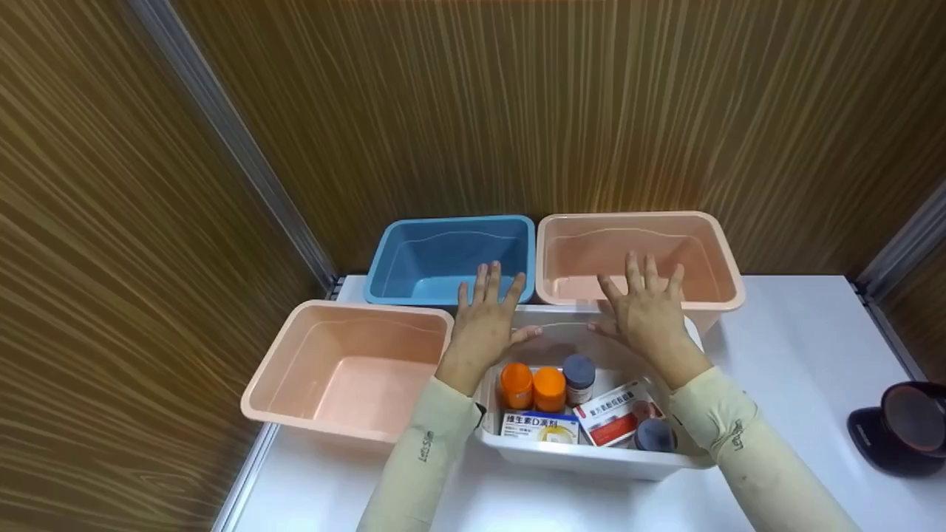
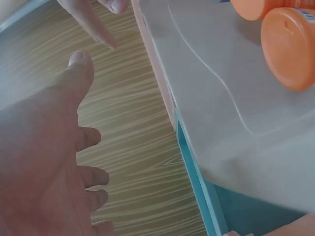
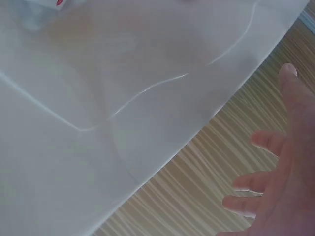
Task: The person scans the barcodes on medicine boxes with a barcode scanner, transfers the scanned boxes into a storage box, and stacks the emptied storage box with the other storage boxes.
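Note:
Both hands hover over the far part of a white bin, fingers spread and nothing held. My left hand is over its far left corner, fingertips overlapping the blue bin in the head view. Over the far right corner is my right hand, its fingertips overlapping a pink bin. Inside the white bin are two orange bottles, a grey-capped bottle, a blue-and-white box, a red-and-white medicine box and another grey-capped bottle. Orange caps also show in the left wrist view.
Behind the white bin stand the blue bin and a pink bin. Another pink bin stands at the left. A black device sits at the right on the white table. Wood-patterned panels enclose the back and sides.

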A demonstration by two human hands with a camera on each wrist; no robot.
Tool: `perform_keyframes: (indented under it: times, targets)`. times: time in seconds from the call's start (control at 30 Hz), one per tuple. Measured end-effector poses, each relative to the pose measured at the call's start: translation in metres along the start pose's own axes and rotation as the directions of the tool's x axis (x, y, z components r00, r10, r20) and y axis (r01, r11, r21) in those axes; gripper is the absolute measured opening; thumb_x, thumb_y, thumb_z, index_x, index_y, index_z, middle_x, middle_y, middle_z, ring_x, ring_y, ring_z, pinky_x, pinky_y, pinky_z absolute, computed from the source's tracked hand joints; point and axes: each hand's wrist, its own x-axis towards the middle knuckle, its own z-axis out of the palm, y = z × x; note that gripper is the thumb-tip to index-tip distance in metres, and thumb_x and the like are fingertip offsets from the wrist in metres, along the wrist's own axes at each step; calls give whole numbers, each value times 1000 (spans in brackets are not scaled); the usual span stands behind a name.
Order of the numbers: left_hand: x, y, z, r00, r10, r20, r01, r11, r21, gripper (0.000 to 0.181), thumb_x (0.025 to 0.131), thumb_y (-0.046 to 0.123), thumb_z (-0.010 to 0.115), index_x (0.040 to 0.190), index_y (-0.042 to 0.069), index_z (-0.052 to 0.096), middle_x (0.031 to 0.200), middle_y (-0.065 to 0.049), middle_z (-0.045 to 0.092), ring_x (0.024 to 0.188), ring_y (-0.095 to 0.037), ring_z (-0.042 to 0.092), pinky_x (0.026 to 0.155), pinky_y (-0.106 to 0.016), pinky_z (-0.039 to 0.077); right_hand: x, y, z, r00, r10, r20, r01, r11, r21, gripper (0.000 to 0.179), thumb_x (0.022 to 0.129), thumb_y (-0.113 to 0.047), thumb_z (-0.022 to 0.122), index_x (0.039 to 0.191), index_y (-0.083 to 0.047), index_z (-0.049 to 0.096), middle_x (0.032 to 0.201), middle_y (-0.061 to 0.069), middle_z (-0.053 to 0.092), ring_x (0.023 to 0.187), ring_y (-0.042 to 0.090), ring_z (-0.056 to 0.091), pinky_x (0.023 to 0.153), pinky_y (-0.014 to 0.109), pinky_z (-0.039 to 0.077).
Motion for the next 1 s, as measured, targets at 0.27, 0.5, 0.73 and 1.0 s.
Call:
perform_keyframes:
  times: [0.27, 0.5, 0.73, 1.0]
  targets:
    - [-1, 2, -4, 1000, 4, -14, -4, 1000, 21, 90, 95, 70, 47, 164, 22, 15, 168, -17, 1, 153, -35, -1, 120, -58, 6, -1, -3, -2, 999, -34, -32, 33, 999, -41, 83, 90, -64, 62, 153, -12, 45, 156, 37, 24, 142, 56, 24, 105, 80, 15]
    - [-31, 1, -5, 996, -19, -84, 18, 1000, -16, 91, 93, 70, 48, 164, 22, 18, 167, -19, 3, 152, -39, 4, 118, -62, 11, -4, -10, -7, 996, -84, 14, 81, 985, 155, 81, 93, -58, 64, 155, -11, 43, 158, 36, 19, 142, 57, 22, 107, 80, 13]
    - [-72, 3, 7, 995, 1, -96, -13, 991, -132, 91, 93, 68, 50, 163, 16, 22, 166, -24, 7, 151, -42, 9, 117, -63, 13, -14, -20, -6, 978, -204, 51, 180, 938, 296, 72, 91, -42, 73, 149, -6, 49, 152, 34, 36, 135, 56, 38, 104, 75, 30]
    - [-98, 2, 40, 995, 9, -101, -39, 955, -294, 92, 92, 70, 49, 162, 15, 24, 167, -22, 7, 152, -38, 9, 119, -57, 15, -13, -32, 18, 923, -373, -100, 384, 859, 338, 42, 86, -22, 82, 122, -4, 68, 106, 15, 62, 89, 32, 61, 81, 51, 57]
